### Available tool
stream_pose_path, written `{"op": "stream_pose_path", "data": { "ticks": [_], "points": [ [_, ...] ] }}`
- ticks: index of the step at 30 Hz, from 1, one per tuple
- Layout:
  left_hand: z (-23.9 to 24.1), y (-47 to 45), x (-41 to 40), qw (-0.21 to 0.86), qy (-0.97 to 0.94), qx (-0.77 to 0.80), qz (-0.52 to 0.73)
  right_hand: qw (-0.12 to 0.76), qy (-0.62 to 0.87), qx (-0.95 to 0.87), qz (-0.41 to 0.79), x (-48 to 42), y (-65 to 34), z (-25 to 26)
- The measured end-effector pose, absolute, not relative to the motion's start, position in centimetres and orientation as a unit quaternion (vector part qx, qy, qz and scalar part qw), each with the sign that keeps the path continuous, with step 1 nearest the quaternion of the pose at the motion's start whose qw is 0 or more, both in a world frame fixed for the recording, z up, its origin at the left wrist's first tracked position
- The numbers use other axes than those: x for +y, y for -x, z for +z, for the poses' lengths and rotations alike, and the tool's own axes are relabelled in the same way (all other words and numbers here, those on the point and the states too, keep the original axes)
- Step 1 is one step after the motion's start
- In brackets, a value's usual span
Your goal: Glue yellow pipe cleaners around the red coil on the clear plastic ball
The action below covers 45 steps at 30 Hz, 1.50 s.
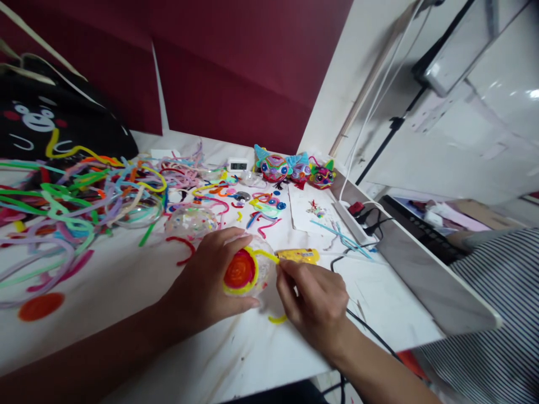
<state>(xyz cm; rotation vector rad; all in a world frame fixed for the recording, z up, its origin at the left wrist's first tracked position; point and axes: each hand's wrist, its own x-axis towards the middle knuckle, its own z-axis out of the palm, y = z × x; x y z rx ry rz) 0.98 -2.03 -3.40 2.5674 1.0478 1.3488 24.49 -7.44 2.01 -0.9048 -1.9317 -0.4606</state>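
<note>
My left hand [210, 275] is wrapped round a clear plastic ball [264, 268] just above the white table. A coiled red and orange disc [241, 269] sits on the ball's side, ringed by a yellow pipe cleaner [265, 254]. The free end of that pipe cleaner is pinched between the thumb and fingers of my right hand [311, 289]. Behind my right hand lies a yellow glue gun or similar yellow tool [301, 256], partly covered. A short yellow piece [277, 320] rests on the table below the ball.
Loose pipe cleaners [63, 207] heap at the left, before a black bag [54, 112]. Another clear ball [191, 220] stands behind my left hand. Decorated heads [275, 167] line the back. A power strip [351, 221] with black cables runs along the right. A person's striped clothing [497, 303] shows beyond the partition.
</note>
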Motion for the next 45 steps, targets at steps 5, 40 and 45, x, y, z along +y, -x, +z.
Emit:
{"op": "stream_pose_path", "data": {
  "ticks": [5, 40, 45],
  "points": [
    [-3.3, -1.0, -2.1, 0.035, -0.832, 0.335, 0.441, 0.444, 0.349, -0.795, -0.223, -7.6, -24.4, 1.6],
    [-4.5, -0.6, -1.8, 0.019, -0.843, 0.301, 0.446, 0.370, 0.341, -0.830, -0.243, -8.7, -23.7, 1.8],
    [-4.5, -0.6, -1.8, 0.020, -0.841, 0.307, 0.444, 0.372, 0.347, -0.829, -0.234, -8.8, -23.7, 1.3]
  ]
}}
